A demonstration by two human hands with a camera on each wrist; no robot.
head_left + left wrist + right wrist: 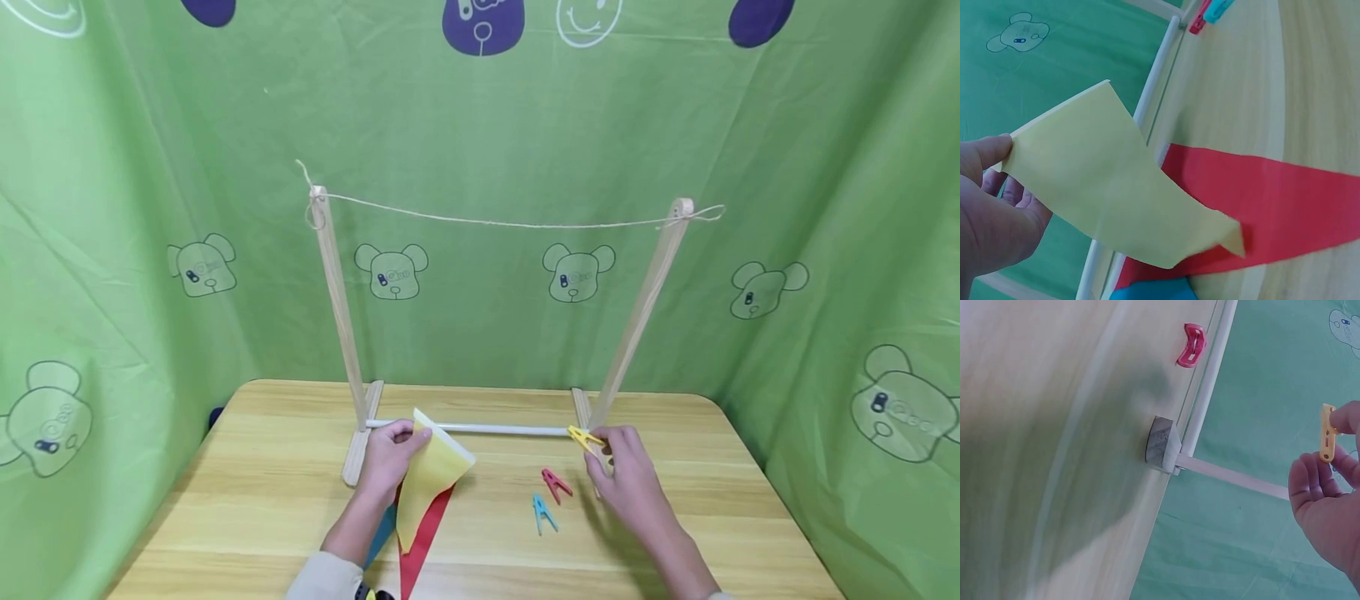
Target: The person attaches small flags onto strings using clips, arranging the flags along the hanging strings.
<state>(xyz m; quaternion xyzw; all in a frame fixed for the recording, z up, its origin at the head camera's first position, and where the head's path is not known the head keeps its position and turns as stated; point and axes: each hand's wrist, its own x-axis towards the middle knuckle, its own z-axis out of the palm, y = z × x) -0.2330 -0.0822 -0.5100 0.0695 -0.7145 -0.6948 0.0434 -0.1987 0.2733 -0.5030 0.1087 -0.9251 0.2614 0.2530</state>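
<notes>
My left hand (390, 458) pinches a yellow pennant flag (431, 479) by one corner of its white top edge, above the table. Its pointed end hangs down and curls in the left wrist view. Below it lie a red pennant (1272, 206) and a blue pennant (1157, 290), partly covered. With thumb and fingers, my right hand (628, 475) holds a yellow clothespin (1327, 434) near the foot of the right post. To the left of that hand, a red clothespin (557, 485) and a blue clothespin (543, 514) lie on the table.
A wooden frame stands at the back, with a left post (339, 308), a right post (645, 300) and a white crossbar (502, 429) low between them. A thin string (480, 222) is tied across the tops. Green curtain (480, 333) surrounds the wooden table (247, 483).
</notes>
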